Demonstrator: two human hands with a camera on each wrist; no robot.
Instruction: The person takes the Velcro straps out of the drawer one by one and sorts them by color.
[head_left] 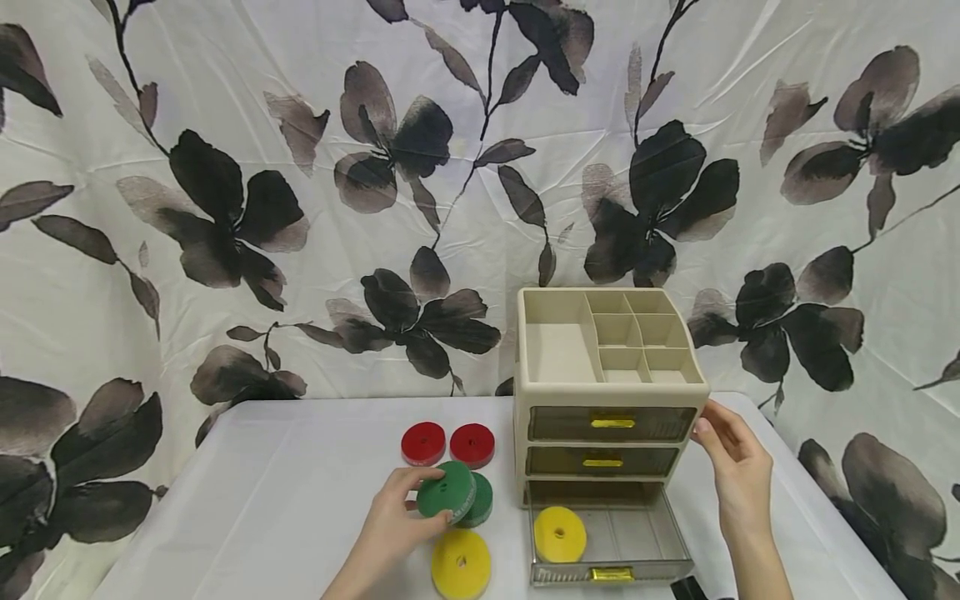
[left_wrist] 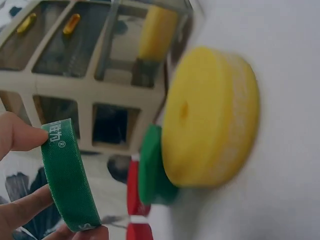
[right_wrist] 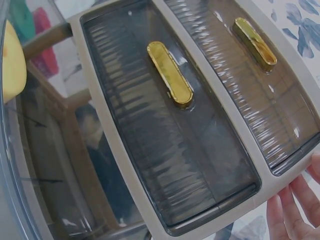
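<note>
My left hand (head_left: 396, 518) pinches a green tape roll (head_left: 446, 493) between thumb and fingers, tilted up with its flat side showing. A second green tape roll (head_left: 482, 498) lies partly hidden behind it. In the left wrist view the held roll's edge carries white lettering. Close by lies a yellow tape roll (left_wrist: 207, 120), standing nearest me on the table. My right hand (head_left: 741, 467) touches the right side of a cream drawer organizer (head_left: 611, 393), fingertips against its wall. The organizer's bottom drawer (head_left: 630, 533) is pulled out, with a yellow tape roll (head_left: 560, 533) at its left.
Two red tape rolls (head_left: 423, 443) sit beyond the green ones, left of the organizer. Two upper drawers (right_wrist: 170, 125) with gold handles are closed. The organizer's top has several compartments (head_left: 558, 337). A small black object (head_left: 687, 588) lies by the open drawer's front right corner.
</note>
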